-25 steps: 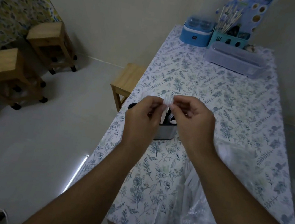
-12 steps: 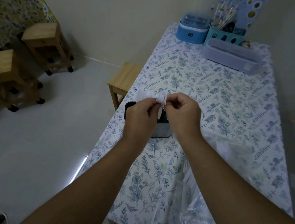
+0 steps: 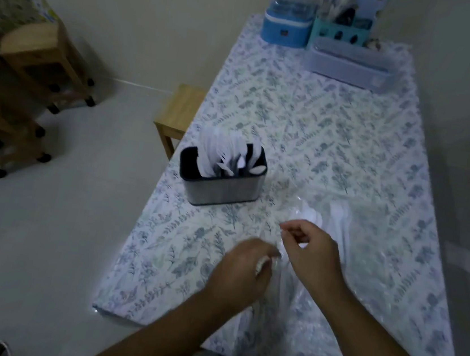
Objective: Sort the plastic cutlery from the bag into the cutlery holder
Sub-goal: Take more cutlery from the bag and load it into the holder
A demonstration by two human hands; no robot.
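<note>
Cutlery holder (image 3: 222,176) mid-frame: white cutlery (image 3: 227,156) upright. Clear bag (image 3: 339,235) holds spoons. Left hand (image 3: 241,270), right hand (image 3: 312,252) pinch blurred bag plastic.

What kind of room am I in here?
Probably a plain dining or eating corner at home. A long table under a floral cloth carries a cutlery holder and storage boxes, and wooden stools stand around it.

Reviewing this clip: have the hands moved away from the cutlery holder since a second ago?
Yes. Both hands were raised in front of the cutlery holder; now the left hand and right hand sit nearer the person, at the plastic bag.
</note>
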